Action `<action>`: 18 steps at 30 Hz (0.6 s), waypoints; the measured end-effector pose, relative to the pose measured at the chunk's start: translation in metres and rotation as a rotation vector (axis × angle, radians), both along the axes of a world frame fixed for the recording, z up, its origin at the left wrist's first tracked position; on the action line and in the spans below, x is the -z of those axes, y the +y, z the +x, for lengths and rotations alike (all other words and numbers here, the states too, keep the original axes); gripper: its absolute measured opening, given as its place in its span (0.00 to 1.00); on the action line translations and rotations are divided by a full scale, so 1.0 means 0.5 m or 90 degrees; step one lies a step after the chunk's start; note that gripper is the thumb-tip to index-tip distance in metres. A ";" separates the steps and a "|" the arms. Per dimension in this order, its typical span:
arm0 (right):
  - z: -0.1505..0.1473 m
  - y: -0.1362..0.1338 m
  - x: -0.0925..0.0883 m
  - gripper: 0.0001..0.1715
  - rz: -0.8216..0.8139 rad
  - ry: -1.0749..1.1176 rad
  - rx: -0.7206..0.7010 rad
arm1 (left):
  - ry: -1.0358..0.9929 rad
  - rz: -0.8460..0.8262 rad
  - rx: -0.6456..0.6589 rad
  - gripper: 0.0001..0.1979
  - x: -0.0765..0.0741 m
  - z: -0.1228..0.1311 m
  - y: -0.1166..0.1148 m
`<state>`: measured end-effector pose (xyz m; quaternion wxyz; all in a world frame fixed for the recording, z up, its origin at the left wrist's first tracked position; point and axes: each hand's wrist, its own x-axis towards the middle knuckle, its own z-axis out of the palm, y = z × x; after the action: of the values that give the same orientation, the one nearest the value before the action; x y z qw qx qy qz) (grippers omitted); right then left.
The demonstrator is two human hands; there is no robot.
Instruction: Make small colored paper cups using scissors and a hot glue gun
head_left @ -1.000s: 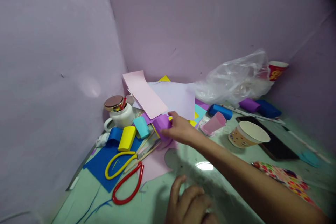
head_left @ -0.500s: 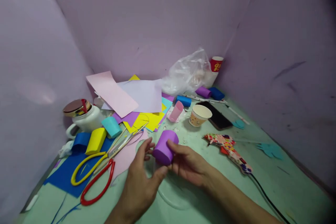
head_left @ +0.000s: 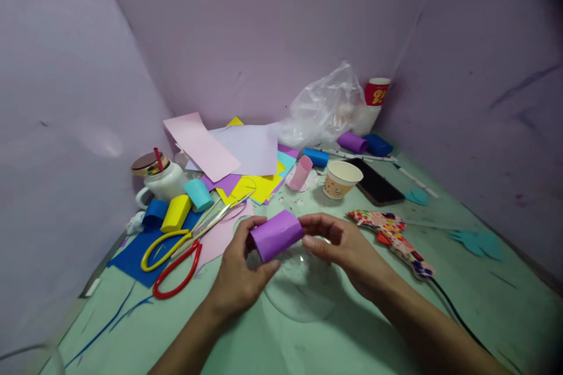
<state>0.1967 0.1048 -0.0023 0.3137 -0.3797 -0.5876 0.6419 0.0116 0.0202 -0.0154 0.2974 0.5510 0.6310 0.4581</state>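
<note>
My left hand [head_left: 244, 269] pinches the purple tube [head_left: 278, 235], toward six o'clock. My right hand [head_left: 352, 249] curls at its end — I can't tell if it's gripping. The table [head_left: 246, 345] is green — purply walls [head_left: 272, 29] stand at nine, twelve and three.

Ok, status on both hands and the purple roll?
Left hand holding purple roll. Right hand at its right end, contact unclear. Clear round object close by.

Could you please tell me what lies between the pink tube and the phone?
The paper cup stands between the pink tube and the phone in the head view.
</note>
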 end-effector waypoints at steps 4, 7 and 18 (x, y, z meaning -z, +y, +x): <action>-0.008 -0.008 0.010 0.21 -0.021 0.035 -0.059 | -0.126 -0.035 0.043 0.32 -0.002 0.002 0.010; -0.016 -0.014 0.017 0.22 -0.062 0.083 -0.097 | -0.179 -0.066 0.076 0.32 -0.005 0.009 0.014; -0.029 0.000 0.026 0.05 -0.563 0.333 0.019 | 0.323 -0.073 -0.223 0.23 -0.046 -0.091 -0.008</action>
<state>0.1822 0.1049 -0.0152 0.2688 -0.3108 -0.1562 0.8982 -0.0337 0.0162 0.0074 0.0773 0.5129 0.7953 0.3137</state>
